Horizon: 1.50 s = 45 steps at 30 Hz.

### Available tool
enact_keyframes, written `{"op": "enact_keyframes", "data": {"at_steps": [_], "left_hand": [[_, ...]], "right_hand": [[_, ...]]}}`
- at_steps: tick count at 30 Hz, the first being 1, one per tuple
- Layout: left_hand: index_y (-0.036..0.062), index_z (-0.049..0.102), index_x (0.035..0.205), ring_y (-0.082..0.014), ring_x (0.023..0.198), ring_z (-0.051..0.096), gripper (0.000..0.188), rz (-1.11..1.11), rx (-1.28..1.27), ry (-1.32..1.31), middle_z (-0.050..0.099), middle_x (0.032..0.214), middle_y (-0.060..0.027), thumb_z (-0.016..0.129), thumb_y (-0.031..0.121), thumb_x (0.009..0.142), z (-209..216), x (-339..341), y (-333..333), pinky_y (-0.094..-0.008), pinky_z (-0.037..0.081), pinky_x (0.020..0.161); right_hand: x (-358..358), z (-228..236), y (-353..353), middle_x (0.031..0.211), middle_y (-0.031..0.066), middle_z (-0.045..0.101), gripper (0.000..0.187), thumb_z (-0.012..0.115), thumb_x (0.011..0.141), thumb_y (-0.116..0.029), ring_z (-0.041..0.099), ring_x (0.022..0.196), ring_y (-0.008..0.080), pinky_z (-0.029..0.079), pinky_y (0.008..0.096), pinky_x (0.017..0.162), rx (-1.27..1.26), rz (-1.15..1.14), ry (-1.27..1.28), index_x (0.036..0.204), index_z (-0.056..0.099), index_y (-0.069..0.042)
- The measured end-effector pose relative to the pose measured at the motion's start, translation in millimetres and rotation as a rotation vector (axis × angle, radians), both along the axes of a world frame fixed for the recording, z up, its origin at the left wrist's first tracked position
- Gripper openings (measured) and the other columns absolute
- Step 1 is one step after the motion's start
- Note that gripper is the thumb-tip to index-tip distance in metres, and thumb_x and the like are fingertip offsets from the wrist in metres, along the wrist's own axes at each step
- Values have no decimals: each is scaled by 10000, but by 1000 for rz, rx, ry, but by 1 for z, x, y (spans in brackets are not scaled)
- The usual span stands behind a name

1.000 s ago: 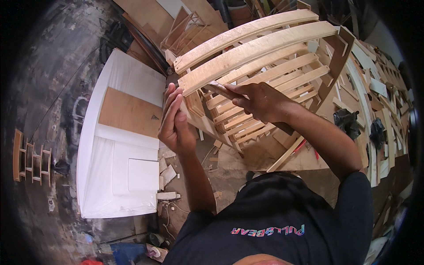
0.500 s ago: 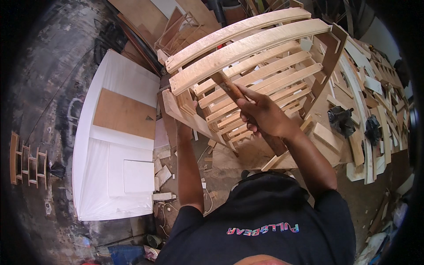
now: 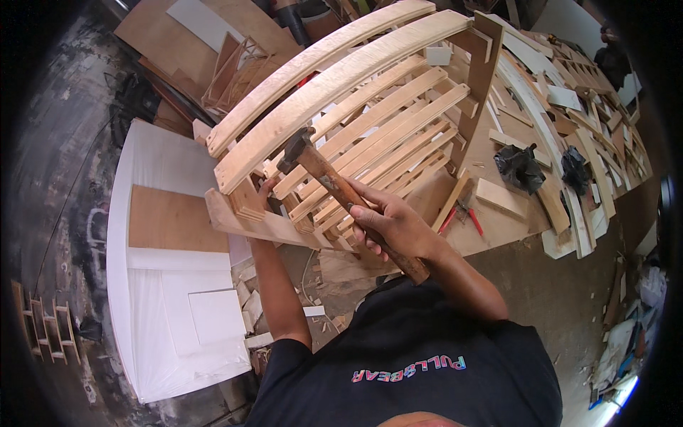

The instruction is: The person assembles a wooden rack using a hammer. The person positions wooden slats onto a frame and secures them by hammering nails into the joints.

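In my right hand [image 3: 388,224] is a hammer [image 3: 327,178], its fingers wrapped round the worn wooden handle. The dark metal head is raised over the near left end of a slatted wooden frame [image 3: 341,78], apart from it as far as I can see. This frame has curved, pale top rails and several straight slats between two side boards. My left hand [image 3: 266,192] reaches up to the frame's left end and seems to grip it there. Much of that hand is hidden behind the wood; only some fingers show.
Red-handled pliers [image 3: 469,213] lie on the plywood worktop [image 3: 420,203] beside a loose wood block [image 3: 500,198]. Black plastic bags [image 3: 518,169] and heaped offcuts are at the right. A white panel [image 3: 171,285] stands at the left. Scraps litter the floor.
The hammer has tipped up, bringing its head into sight, and my right hand has moved left and down. The frame and surroundings have shifted left in view; the red-handled pliers now show.
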<state>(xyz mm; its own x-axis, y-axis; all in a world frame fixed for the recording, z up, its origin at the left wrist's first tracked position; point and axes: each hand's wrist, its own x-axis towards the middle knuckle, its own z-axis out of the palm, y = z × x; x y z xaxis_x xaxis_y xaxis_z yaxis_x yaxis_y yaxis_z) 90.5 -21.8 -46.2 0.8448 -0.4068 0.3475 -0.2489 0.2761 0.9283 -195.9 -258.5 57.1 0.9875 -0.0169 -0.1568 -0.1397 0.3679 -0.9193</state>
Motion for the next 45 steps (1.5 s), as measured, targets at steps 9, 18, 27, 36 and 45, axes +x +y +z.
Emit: {"op": "enact_keyframes", "data": {"at_steps": [9, 18, 27, 36, 45], "left_hand": [[48, 419, 1552, -248, 1391, 478, 552, 23, -22, -28, 498, 1518, -129, 564, 296, 1081, 7, -3, -9, -438, 400, 1160], [52, 434, 1535, -240, 1365, 489, 540, 176, -104, -362, 509, 1492, -119, 581, 285, 1071, 89, -28, -49, -427, 412, 1137], [56, 449, 1517, -233, 1338, 499, 528, 181, -70, -500, 519, 1467, -109, 598, 275, 1061, 122, -35, -50, -416, 424, 1113], [60, 464, 1500, -225, 1312, 510, 516, 187, -41, -499, 530, 1441, -99, 616, 265, 1051, 123, -34, -42, -405, 436, 1090], [65, 479, 1482, -218, 1285, 521, 504, 180, -25, -469, 540, 1416, -89, 633, 254, 1041, 117, -35, -38, -394, 447, 1067]], "right_hand": [[-83, -89, -22, 818, 23, 615, 588, 583, 1094, -271, 536, 589, 69, 471, 230, 555, -348, -62, -103, 1637, 411, -123], [-27, -110, 9, 781, 30, 570, 541, 510, 1121, -290, 493, 556, 110, 422, 275, 494, 161, -178, 169, 1607, 432, -66], [64, -82, 10, 845, 24, 549, 300, 416, 1147, -340, 441, 560, 96, 374, 258, 492, 284, 27, 271, 1279, 570, -119], [71, -86, -13, 836, 25, 517, 234, 440, 1140, -342, 426, 558, 92, 377, 250, 488, 348, -16, 219, 1063, 508, -132], [75, -107, -18, 859, 7, 529, 226, 440, 1139, -361, 413, 552, 33, 329, 189, 438, 526, 7, 301, 1172, 496, -144]]}}
